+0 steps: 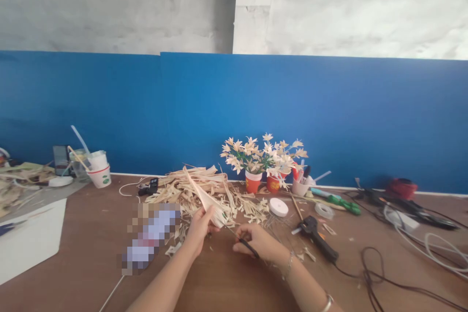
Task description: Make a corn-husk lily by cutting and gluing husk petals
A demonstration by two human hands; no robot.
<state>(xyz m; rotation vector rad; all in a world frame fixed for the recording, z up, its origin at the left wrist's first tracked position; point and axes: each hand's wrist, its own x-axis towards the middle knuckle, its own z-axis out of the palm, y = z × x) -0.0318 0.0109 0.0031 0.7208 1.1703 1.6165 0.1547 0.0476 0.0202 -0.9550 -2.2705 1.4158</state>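
Pinched in my left hand (200, 229) is a long, pale dried husk (204, 197), its narrow tip pointing up and to the left. My right hand (256, 243) grips a pair of scissors (250, 248) with dark handles; the blades reach toward the lower end of the husk. Whether the blades touch it is too small to tell. Behind my hands lies a heap of dried husks (175, 185), with cut scraps (252, 207) spread along its right side.
Two red cups (253, 183) hold pale flowers (252, 151) at the back. A black glue gun (319, 238) with its cord lies right, near a white ribbon roll (278, 207) and green tape (344, 204). A white cup (100, 175) stands left. A blurred-out phone-like patch (151, 239) sits left of my hands.
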